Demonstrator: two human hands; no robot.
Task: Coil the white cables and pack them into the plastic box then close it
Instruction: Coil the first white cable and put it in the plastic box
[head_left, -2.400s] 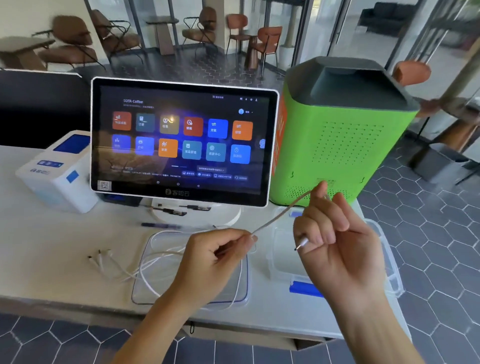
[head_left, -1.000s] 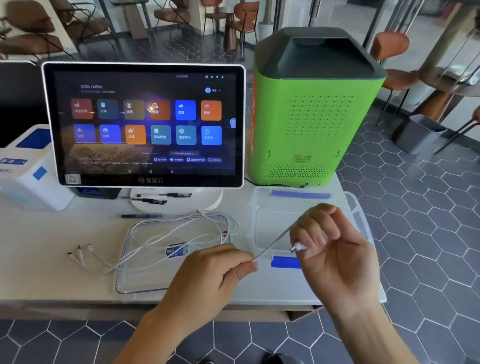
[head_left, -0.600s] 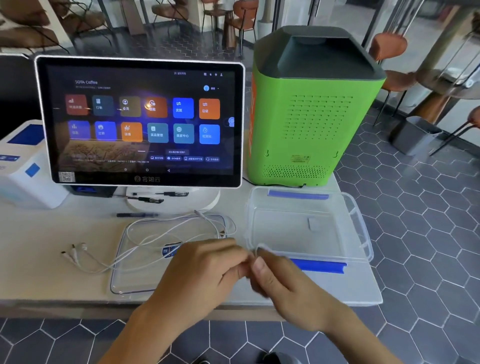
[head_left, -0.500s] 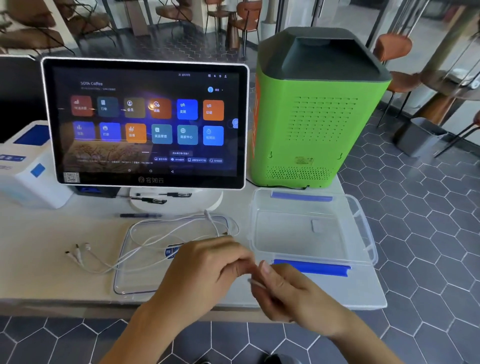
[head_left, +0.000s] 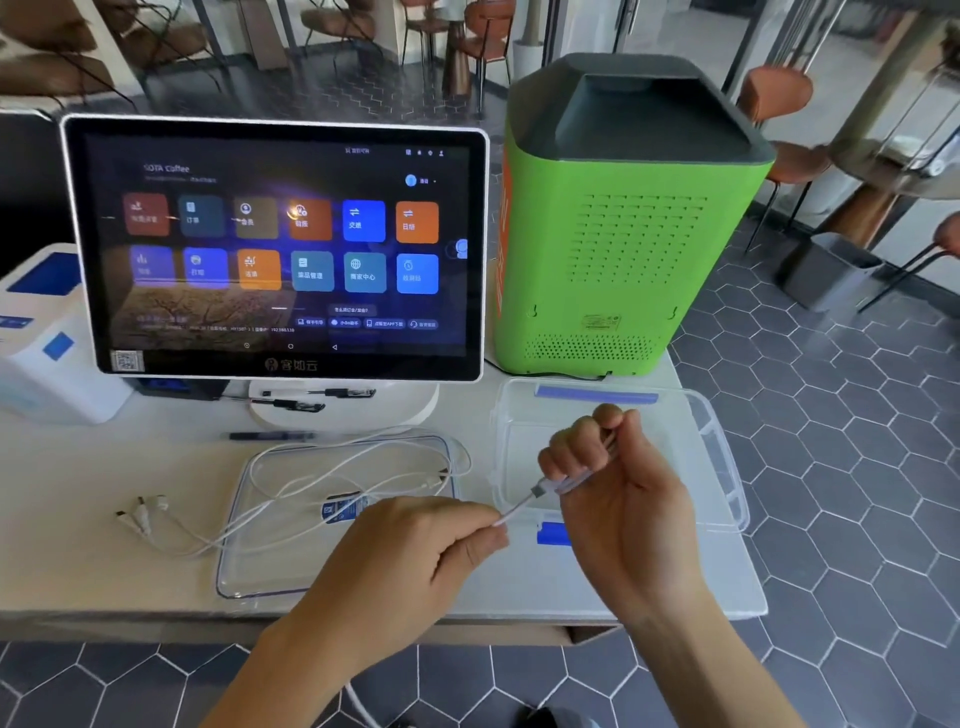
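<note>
A white cable (head_left: 311, 483) lies in loose loops across the clear lid (head_left: 244, 571), and its three plug ends (head_left: 140, 514) rest on the table to the left. My left hand (head_left: 410, 561) pinches the cable near the table's front edge. My right hand (head_left: 618, 483) is raised over the open clear plastic box (head_left: 722, 457), fingers closed on a few folded turns of the same cable, a grey plug showing below the fingers. The strand between both hands is taut. The box has blue clips and looks empty.
A touchscreen terminal (head_left: 280, 249) on a white stand is behind the lid. A tall green machine (head_left: 618, 223) stands behind the box. A white device (head_left: 41, 332) sits at the far left. A dark pen (head_left: 270, 435) lies in front of the stand. The table ends just right of the box.
My hands were together at the front edge half a second ago. The right hand has since lifted up and away over the box with a folded length of cable.
</note>
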